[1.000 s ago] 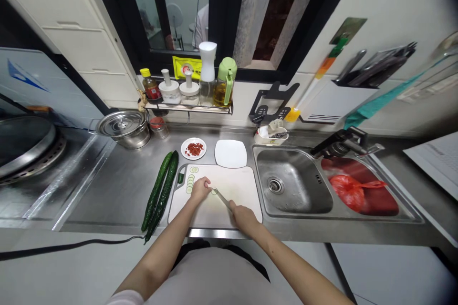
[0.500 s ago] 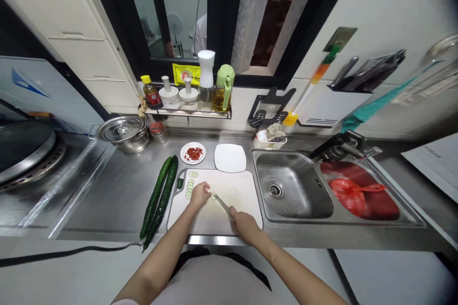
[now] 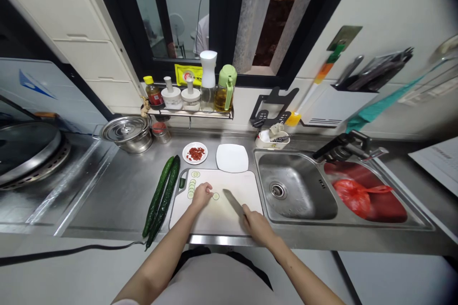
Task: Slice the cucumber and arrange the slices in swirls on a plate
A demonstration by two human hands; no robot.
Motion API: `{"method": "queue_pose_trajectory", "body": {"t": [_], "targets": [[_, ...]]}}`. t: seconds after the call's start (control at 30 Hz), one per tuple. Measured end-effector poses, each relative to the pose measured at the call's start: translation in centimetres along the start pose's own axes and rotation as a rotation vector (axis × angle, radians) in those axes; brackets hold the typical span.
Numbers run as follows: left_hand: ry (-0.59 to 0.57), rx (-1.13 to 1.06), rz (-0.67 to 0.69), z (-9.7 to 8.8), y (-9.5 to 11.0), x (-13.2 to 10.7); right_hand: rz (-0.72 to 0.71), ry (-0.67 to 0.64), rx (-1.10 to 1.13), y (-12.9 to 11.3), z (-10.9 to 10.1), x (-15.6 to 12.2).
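My left hand [image 3: 201, 195] rests curled on the white cutting board [image 3: 229, 214], its fingers closed over a piece of cucumber that is mostly hidden. A freshly cut cucumber slice [image 3: 215, 196] lies just right of it. My right hand [image 3: 255, 225] grips a knife [image 3: 232, 201] by the handle, the blade lifted away to the right of the slice. Several cucumber slices [image 3: 191, 188] lie at the board's upper left, beside a short green cucumber end [image 3: 182, 182].
Two whole cucumbers [image 3: 161, 195] lie left of the board. Behind it are a dish of red chilli [image 3: 195, 153] and a white plate [image 3: 232, 157]. A sink [image 3: 293, 190] sits to the right, with a red bag [image 3: 352, 193] in its second basin. A lidded pot [image 3: 127, 132] is at back left.
The knife has drawn back to the right, off the cucumber, leaving one new slice on the board. My left hand has stayed in place.
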State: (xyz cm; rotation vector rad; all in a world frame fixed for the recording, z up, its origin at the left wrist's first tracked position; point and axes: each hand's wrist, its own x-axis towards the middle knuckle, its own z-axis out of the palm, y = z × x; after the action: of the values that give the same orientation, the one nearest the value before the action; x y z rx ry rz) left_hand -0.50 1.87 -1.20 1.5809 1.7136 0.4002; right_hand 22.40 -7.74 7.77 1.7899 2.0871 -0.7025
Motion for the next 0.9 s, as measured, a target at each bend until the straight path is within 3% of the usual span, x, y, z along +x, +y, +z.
{"method": "queue_pose_trajectory", "body": {"t": [0.13, 0.33, 0.9], "targets": [[0.013, 0.028, 0.029, 0.0, 0.1, -0.5, 0.117, 0.058, -0.011, 1.0, -0.5, 1.1], [0.022, 0.049, 0.052, 0.4, 0.3, -1.3, 0.182, 0.092, -0.035, 1.4, -0.2, 2.4], [0.02, 0.167, 0.092, 1.0, 1.1, -2.3, 0.195, 0.098, -0.043, 1.1, 0.4, 3.0]]}}
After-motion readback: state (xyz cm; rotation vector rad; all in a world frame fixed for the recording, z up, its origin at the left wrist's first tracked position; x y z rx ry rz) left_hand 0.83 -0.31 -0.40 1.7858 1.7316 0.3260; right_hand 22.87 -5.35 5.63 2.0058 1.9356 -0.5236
